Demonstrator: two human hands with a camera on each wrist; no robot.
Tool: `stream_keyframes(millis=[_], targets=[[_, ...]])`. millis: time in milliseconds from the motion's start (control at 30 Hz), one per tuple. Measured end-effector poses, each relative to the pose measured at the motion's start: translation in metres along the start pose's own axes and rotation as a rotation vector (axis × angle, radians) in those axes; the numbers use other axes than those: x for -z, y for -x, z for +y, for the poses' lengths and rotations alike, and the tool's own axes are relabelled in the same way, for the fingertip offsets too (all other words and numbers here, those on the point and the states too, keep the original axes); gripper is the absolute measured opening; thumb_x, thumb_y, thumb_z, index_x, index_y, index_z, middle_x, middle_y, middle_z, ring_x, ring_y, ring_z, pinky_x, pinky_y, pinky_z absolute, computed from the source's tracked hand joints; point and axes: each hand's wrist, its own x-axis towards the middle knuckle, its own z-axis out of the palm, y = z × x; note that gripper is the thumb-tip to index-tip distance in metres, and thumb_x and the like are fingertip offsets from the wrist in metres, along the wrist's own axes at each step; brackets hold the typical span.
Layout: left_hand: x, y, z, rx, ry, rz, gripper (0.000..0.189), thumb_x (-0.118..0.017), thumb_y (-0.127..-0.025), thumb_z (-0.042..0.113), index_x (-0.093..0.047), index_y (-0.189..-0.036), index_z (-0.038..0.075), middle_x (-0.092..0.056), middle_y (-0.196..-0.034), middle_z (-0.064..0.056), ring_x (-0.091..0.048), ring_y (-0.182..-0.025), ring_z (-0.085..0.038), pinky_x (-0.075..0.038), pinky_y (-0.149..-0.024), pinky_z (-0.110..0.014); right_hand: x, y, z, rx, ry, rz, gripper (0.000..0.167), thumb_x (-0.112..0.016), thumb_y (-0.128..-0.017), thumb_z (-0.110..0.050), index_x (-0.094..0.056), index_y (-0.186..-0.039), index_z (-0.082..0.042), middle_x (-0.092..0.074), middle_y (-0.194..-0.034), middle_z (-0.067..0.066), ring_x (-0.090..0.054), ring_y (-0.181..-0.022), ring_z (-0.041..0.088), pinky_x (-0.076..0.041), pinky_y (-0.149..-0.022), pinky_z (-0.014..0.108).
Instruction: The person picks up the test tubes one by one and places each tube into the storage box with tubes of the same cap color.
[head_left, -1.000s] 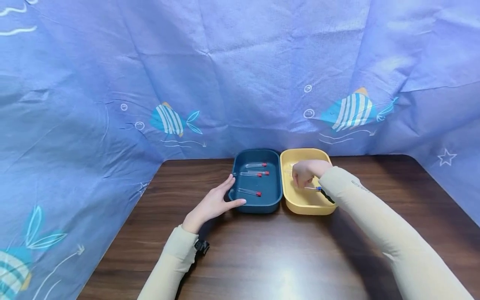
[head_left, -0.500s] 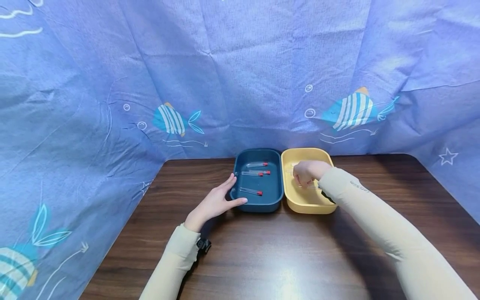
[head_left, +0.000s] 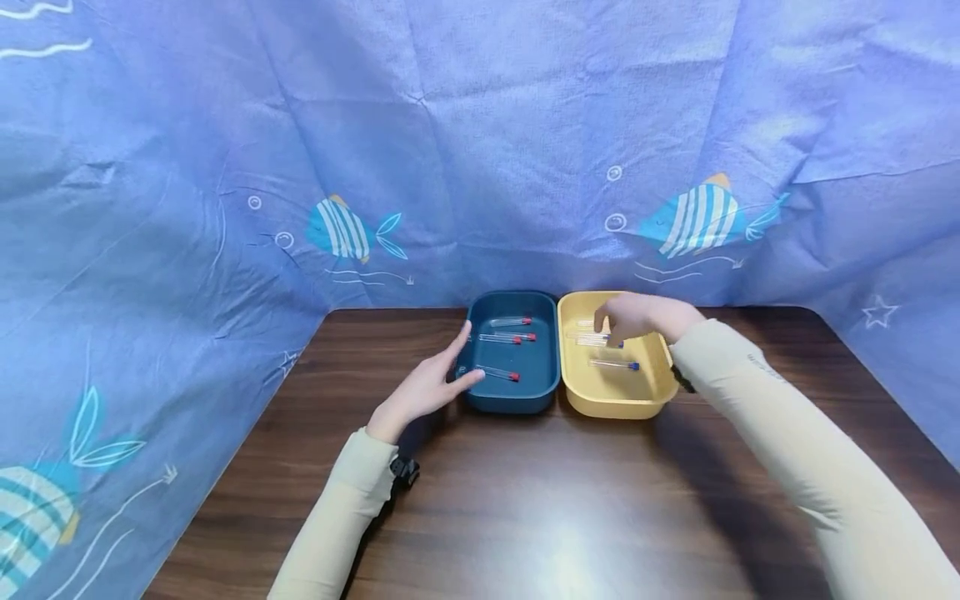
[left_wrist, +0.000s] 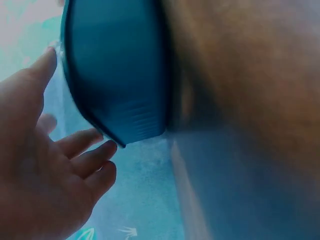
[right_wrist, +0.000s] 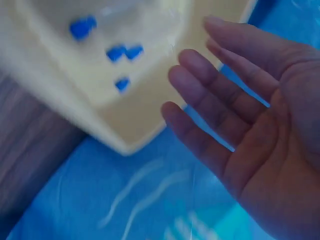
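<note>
My left hand is at the left side of a dark blue tray, fingers extended and thumb near its front corner. In the left wrist view that hand holds nothing, its fingertips close to the tray's rim. Several clear test tubes with red caps lie in the blue tray. Over the back right of a yellow tray hovers my right hand, its fingers loosely spread in the right wrist view. Several test tubes with blue caps lie in the yellow tray.
Both trays stand side by side near the back edge of a dark wooden table. Behind rises a blue cloth printed with fish. A black strap is on the left wrist.
My right hand has left the blue-capped tube lying at the front of the yellow tray and moved up and right. The left hand stays by the blue tray.
</note>
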Motion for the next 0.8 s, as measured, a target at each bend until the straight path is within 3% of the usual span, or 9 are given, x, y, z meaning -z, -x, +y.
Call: stream_keyframes(millis=[67, 167, 333, 500, 633, 800], targets=[[0.009, -0.004, 0.0, -0.015, -0.017, 0.053, 0.086, -0.05, -0.096, 0.068, -0.002, -0.161, 0.04, -0.016, -0.166, 0.006, -0.035, -0.146, -0.026, -0.034, -0.115, -0.049, 0.012, 0.012, 0.006, 0.018, -0.006, 0.072, 0.03, -0.072, -0.089, -0.01, -0.068, -0.117, 0.001, -0.071, -0.099, 0.012, -0.066, -0.091, 0.026, -0.054, -0.083, 0.046], [0.033, -0.011, 0.003, -0.046, -0.087, 0.143, 0.084, -0.046, -0.098, 0.067, -0.011, -0.163, 0.027, -0.015, -0.167, 0.003, -0.024, -0.151, -0.024, -0.024, -0.12, -0.046, 0.03, 0.03, 0.017, 0.026, 0.007, 0.215, 0.03, -0.071, -0.091, -0.011, -0.068, -0.118, 0.002, -0.071, -0.105, 0.019, -0.067, -0.098, 0.035, -0.052, -0.089, 0.052], [0.098, -0.019, 0.021, -0.063, -0.279, 0.295, 0.083, -0.04, -0.101, 0.065, -0.021, -0.162, 0.012, -0.014, -0.167, -0.006, -0.011, -0.154, -0.027, -0.01, -0.123, -0.047, 0.058, 0.061, 0.031, -0.044, 0.02, 0.419, 0.054, -0.065, -0.099, -0.018, -0.048, -0.145, 0.004, -0.052, -0.14, 0.032, -0.049, -0.127, 0.051, -0.037, -0.106, 0.063], [0.154, -0.013, 0.043, -0.064, -0.434, 0.442, 0.081, -0.039, -0.102, 0.063, -0.025, -0.161, 0.009, -0.019, -0.166, -0.012, -0.013, -0.153, -0.032, -0.005, -0.122, -0.055, 0.077, 0.094, 0.034, -0.09, 0.003, 0.578, 0.067, -0.058, -0.103, -0.027, -0.028, -0.159, -0.004, -0.033, -0.154, 0.034, -0.032, -0.139, 0.055, -0.025, -0.111, 0.068], [0.18, -0.007, 0.055, -0.062, -0.517, 0.524, 0.08, -0.04, -0.102, 0.062, -0.025, -0.161, 0.009, -0.021, -0.166, -0.011, -0.013, -0.154, -0.029, -0.002, -0.123, -0.053, 0.083, 0.116, 0.034, -0.062, 0.01, 0.716, 0.066, -0.058, -0.103, -0.024, -0.029, -0.159, -0.007, -0.03, -0.159, 0.027, -0.027, -0.145, 0.05, -0.019, -0.116, 0.065], [0.192, -0.004, 0.055, -0.06, -0.561, 0.568, 0.081, -0.041, -0.102, 0.063, -0.023, -0.161, 0.011, -0.019, -0.166, -0.009, -0.011, -0.154, -0.025, 0.002, -0.122, -0.051, 0.083, 0.135, 0.035, -0.096, -0.024, 0.834, 0.071, -0.056, -0.103, -0.025, -0.02, -0.162, -0.012, -0.021, -0.165, 0.018, -0.018, -0.15, 0.044, -0.011, -0.12, 0.06]])
